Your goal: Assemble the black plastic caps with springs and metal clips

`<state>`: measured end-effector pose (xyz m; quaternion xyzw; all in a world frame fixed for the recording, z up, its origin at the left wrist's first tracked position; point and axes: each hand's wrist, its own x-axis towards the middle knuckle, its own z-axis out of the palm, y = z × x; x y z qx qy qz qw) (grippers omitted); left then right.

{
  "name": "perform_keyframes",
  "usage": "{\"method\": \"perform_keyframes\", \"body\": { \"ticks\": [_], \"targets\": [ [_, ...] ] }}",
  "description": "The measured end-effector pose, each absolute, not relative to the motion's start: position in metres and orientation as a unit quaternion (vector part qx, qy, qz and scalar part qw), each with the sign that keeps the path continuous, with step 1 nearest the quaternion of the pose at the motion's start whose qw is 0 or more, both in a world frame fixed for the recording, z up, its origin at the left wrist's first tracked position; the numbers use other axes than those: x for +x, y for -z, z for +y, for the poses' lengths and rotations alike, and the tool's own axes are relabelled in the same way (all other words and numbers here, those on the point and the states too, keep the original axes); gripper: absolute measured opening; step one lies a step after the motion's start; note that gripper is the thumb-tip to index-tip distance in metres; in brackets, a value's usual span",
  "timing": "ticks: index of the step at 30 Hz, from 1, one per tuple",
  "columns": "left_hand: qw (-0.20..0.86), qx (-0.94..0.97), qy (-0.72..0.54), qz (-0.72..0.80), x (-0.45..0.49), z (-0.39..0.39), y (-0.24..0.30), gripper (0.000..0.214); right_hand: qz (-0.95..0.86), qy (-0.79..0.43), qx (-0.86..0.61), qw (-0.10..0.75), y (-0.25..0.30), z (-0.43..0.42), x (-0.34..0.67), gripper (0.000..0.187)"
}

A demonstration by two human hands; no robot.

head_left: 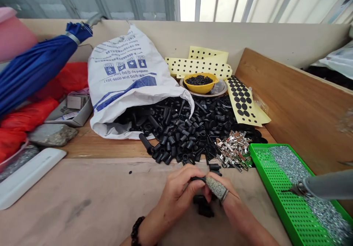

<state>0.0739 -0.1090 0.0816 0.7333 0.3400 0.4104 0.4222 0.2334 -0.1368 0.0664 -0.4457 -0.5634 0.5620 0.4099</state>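
Left hand pinching black part, right hand grip unclear, tan surface stretching left, green tray edge right

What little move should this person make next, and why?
Perhaps steady the black piece with the left hand while the right hand adjusts it, since the left hand pinches it and the right hand is close beside it.
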Motion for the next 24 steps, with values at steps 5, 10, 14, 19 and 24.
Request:
{"method": "perform_keyframes", "body": {
  "ticks": [5,10,14,19,24],
  "targets": [
    [0.408,0.761,-0.370,0.342,0.070,-0.107,-0.084,0.015,-0.554,-0.565,-0.447,0.417,-0.065,-0.141,0.229,0.032],
    [0.539,0.653,-0.323,0.423,0.070,-0.103,-0.074,0.022,-0.795,-0.241,-0.450,0.328,-0.070,-0.139,0.237,0.023],
    [0.667,0.538,-0.305,0.415,0.073,-0.103,-0.070,0.037,-0.845,-0.138,-0.425,0.293,-0.068,-0.134,0.245,0.022],
    [0.724,0.449,-0.339,0.399,0.077,-0.106,-0.072,0.037,-0.823,-0.225,-0.435,0.289,-0.073,-0.135,0.245,0.022],
    [0.708,0.464,-0.328,0.419,0.077,-0.104,-0.071,0.042,-0.820,-0.230,-0.432,0.297,-0.072,-0.137,0.241,0.025]
  ]
}}
